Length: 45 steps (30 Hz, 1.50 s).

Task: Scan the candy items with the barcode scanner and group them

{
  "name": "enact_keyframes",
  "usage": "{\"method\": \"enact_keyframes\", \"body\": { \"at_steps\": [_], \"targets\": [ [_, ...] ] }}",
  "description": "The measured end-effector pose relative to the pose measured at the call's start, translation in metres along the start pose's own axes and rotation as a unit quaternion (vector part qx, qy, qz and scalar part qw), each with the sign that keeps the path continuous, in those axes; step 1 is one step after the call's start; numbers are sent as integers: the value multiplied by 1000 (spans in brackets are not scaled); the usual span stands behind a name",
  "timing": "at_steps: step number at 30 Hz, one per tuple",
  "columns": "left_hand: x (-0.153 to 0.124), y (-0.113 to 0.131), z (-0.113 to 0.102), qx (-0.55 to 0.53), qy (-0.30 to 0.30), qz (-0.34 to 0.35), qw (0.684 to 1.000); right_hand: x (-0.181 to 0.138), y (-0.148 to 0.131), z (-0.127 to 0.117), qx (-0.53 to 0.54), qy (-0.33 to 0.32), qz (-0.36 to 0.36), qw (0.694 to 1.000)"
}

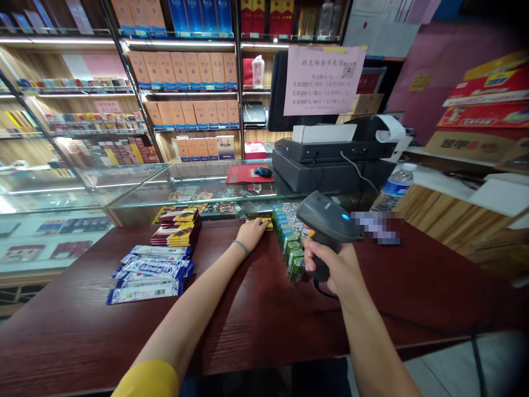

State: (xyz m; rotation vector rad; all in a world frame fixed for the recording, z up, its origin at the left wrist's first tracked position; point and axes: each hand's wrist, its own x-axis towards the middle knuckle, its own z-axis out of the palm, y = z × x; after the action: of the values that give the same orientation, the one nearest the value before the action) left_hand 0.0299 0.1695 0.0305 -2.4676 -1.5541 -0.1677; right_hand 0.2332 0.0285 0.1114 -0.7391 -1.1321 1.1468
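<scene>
My right hand [336,267] is wrapped round the handle of a black barcode scanner [326,218] with a small blue light on top. Far across the dark red table, my left hand [253,232] closes over a yellow-and-brown packet [266,224], which it mostly covers. Just right of that hand stand rows of small green packs with clear tops [291,242]. Left of it is a pile of brown-and-yellow packets [177,225]. Nearer to me, several blue-and-white long sachets [151,273] lie overlapping.
A glass display counter [165,190] borders the table's far side, with a mouse [263,172] on a red pad. The black register [330,160] stands behind the scanner. A water bottle [397,187] stands at the right. The scanner's cable [421,324] runs right across the table.
</scene>
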Motion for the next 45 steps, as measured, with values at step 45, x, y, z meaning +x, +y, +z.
{"method": "enact_keyframes", "body": {
  "at_steps": [45],
  "targets": [
    [-188, -197, -42, -85, 58, -138, 985, -14, 15, 47, -299, -104, -54, 947]
  ]
}}
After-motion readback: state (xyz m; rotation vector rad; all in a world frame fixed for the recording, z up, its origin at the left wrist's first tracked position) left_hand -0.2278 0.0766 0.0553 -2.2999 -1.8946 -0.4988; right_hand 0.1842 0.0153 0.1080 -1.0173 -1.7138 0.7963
